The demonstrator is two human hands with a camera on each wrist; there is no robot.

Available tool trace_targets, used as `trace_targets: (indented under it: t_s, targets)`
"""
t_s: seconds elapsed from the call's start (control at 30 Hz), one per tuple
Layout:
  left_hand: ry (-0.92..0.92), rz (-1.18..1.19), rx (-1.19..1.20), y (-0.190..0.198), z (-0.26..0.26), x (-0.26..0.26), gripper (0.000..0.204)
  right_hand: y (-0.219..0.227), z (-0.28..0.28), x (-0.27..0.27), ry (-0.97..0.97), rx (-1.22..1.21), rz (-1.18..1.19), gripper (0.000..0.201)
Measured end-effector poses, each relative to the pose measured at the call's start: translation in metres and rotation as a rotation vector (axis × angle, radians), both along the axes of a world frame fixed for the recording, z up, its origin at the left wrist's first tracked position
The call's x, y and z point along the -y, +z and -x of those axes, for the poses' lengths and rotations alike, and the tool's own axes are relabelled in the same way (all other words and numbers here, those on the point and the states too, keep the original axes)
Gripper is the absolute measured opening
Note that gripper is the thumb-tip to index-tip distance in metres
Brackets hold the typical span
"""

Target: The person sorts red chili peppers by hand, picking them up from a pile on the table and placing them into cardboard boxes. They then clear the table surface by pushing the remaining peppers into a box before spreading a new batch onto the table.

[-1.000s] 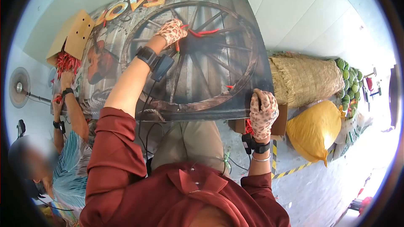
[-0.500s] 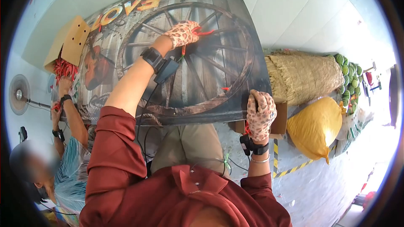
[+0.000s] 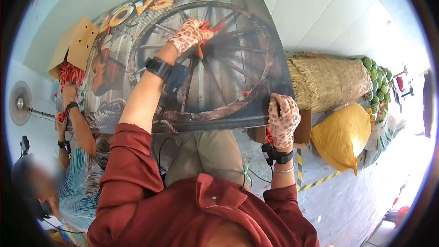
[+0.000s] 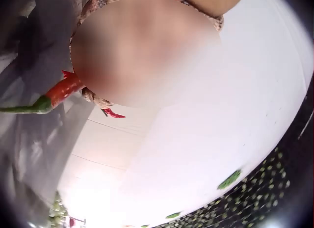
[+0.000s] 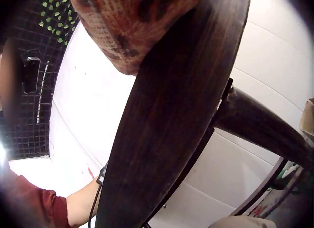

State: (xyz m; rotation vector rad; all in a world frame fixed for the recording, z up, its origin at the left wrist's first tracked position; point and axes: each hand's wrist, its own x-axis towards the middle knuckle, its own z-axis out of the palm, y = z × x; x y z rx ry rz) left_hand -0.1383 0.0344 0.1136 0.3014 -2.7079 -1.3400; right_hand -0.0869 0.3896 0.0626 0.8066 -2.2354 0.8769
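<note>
My left hand [image 3: 190,35], in a spotted glove, is out over the wagon-wheel picture on the tabletop and pinches several red chilies [image 3: 220,25]. One chili [image 3: 200,53] hangs below the fingers, its green stem end down. The left wrist view shows a chili [image 4: 64,89] with a long green stem sticking out beside the hand; most of the hand there is blurred over. My right hand [image 3: 283,118], in a matching glove, rests at the near right corner of the table with loosely bent fingers and no chili. Its glove [image 5: 132,26] lies along the dark table edge [image 5: 167,105].
A small red chili [image 3: 245,92] lies on the tabletop. At the left, another person's hand [image 3: 70,92] is at a cardboard box [image 3: 84,41] of chilies. Right of the table are a straw-coloured roll [image 3: 329,82], a yellow sack [image 3: 343,137] and watermelons [image 3: 379,87].
Chilies that lay by the wheel's hub are now in my left hand's grip. That hand went right, then drew back slightly left. The right hand stays at the table corner.
</note>
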Motion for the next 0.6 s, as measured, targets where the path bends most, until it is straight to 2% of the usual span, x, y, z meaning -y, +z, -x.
trace_targets:
  t_s: [0.03,0.1,0.13,0.17,0.23,0.27,0.3,0.37,0.4,0.5,0.6]
  targets:
    - [0.008,-0.002,-0.002,0.002,-0.006,0.0,0.031,0.001,-0.001,0.001,0.008,-0.002,-0.002,0.015]
    - [0.114,-0.357,-0.062,0.005,-0.019,-0.001,0.028,0.004,-0.002,0.001,-0.007,0.137,0.013,0.013]
    - [0.124,-0.484,-0.072,0.009,-0.026,-0.005,0.026,0.01,-0.001,0.001,0.044,0.239,0.035,0.014]
    - [0.129,-0.487,-0.077,0.008,-0.031,-0.007,0.026,0.016,-0.001,0.005,0.05,0.235,0.032,0.014]
    - [0.147,-0.736,-0.124,0.002,-0.039,-0.014,0.026,0.028,-0.004,0.016,0.187,0.378,0.203,0.016]
    - [0.16,-0.832,-0.163,0.0,-0.041,-0.02,0.025,0.034,-0.005,0.024,0.257,0.435,0.183,0.018]
    - [0.16,-0.835,-0.163,-0.002,-0.043,-0.027,0.025,0.04,-0.008,0.036,0.33,0.492,0.189,0.021]
    - [0.231,-0.991,-0.218,-0.003,-0.051,-0.039,0.024,0.043,-0.01,0.059,0.473,0.595,0.214,0.027]
    - [0.185,-0.979,-0.205,-0.004,-0.054,-0.041,0.024,0.046,-0.011,0.072,0.472,0.594,0.213,0.027]
    - [0.225,-1.023,-0.21,-0.003,-0.064,-0.052,0.024,0.054,-0.014,0.107,0.589,0.726,0.199,0.032]
    - [0.253,-0.978,-0.213,0.003,-0.078,-0.056,0.022,0.057,-0.023,0.133,0.646,0.958,0.231,0.036]
